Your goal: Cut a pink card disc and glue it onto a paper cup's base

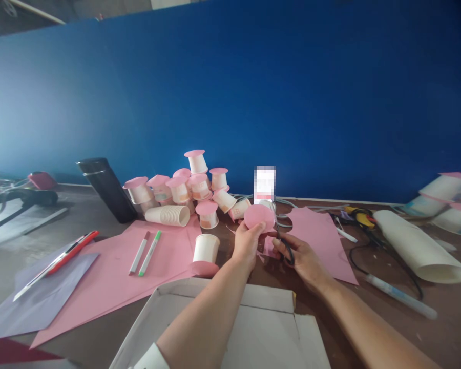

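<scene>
Pinched in my left hand is a round piece of pink paper, held up above the table. My right hand is closed on a pair of scissors with dark handles; the blades point upward beside the right edge of the pink round. Below the hands lie pink paper scraps. A larger cut sheet of pink paper is to the right of my right hand. Left of my left wrist, a white paper cup stands on a pink disc.
Several paper cups with pink discs are piled at the back, beside nested cups and a black bottle. Markers lie on pink sheets, near a red cutter knife. White cardboard is in front; a paper roll lies right.
</scene>
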A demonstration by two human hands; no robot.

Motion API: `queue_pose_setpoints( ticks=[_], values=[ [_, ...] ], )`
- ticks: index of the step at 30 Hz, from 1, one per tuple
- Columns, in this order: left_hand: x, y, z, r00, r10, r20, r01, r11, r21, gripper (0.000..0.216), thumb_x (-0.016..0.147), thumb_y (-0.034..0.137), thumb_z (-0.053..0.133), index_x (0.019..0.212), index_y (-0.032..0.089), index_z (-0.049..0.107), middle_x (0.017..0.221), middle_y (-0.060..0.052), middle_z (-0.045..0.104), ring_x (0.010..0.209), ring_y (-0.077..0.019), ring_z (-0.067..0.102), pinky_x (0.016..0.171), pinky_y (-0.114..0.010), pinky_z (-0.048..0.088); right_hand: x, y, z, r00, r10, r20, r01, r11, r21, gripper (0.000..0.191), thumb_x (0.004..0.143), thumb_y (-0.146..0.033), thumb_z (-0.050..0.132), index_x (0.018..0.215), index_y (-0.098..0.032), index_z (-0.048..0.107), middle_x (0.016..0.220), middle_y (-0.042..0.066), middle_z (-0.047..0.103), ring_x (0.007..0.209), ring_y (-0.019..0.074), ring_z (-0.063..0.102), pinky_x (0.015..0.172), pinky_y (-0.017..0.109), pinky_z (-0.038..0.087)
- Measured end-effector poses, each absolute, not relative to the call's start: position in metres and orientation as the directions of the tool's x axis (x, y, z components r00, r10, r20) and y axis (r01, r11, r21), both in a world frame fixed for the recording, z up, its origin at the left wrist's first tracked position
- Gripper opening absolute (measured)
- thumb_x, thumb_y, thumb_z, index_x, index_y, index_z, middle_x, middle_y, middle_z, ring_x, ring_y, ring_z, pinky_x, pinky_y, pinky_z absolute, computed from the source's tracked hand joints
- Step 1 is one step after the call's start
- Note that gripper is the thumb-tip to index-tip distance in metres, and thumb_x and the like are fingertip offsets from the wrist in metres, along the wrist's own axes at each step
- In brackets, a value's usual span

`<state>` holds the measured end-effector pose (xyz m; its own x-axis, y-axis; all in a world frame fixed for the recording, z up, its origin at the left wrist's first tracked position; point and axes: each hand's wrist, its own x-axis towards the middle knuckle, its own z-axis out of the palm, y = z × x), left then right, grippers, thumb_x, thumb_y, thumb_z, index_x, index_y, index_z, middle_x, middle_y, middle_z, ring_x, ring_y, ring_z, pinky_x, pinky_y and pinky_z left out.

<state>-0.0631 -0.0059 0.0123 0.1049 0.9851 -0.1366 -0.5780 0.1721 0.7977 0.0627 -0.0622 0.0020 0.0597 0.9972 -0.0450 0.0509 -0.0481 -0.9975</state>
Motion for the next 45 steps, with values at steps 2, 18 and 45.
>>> queue_pose_setpoints(
  ticks=[2,18,45],
  values=[
    [-0.063,-0.0057,0.012,0.107,0.984,-0.14,-0.585,0.176,0.792,0.041,0.058,0.025,0.078,0.093,0.012,0.062,0.066,-0.004,0.065,0.049,-0.0139,0.058,0.046,-0.023,0.042,0.0625,-0.0621,0.0024,0.069,0.997,-0.044,0.055,-0.047,-0.997,0.056,0.075,-0.057,0.07,0.118,-0.022,0.068,0.069,0.0,0.06,0.059,0.0128,0.051,0.052,0.024,0.036],
    [-0.0624,-0.0001,0.0031,0.085,0.986,-0.141,-0.593,0.164,0.788,0.037,0.058,0.025,0.08,0.088,0.012,0.065,0.069,-0.004,0.065,0.057,-0.014,0.06,0.054,-0.025,0.047,0.0627,-0.0618,0.0062,0.072,0.997,-0.026,0.069,-0.031,-0.997,0.055,0.074,-0.058,0.071,0.114,-0.021,0.07,0.066,-0.001,0.058,0.057,0.0122,0.049,0.052,0.024,0.036],
    [-0.063,-0.0016,0.0062,0.081,0.986,-0.145,-0.606,0.165,0.779,0.035,0.057,0.022,0.08,0.087,0.011,0.065,0.07,-0.004,0.066,0.057,-0.0129,0.06,0.054,-0.023,0.048,0.0645,-0.0617,0.0085,0.061,0.998,-0.025,0.114,-0.032,-0.993,0.055,0.075,-0.054,0.071,0.118,-0.02,0.069,0.065,-0.002,0.057,0.056,0.0115,0.049,0.05,0.023,0.036]
  ],
)
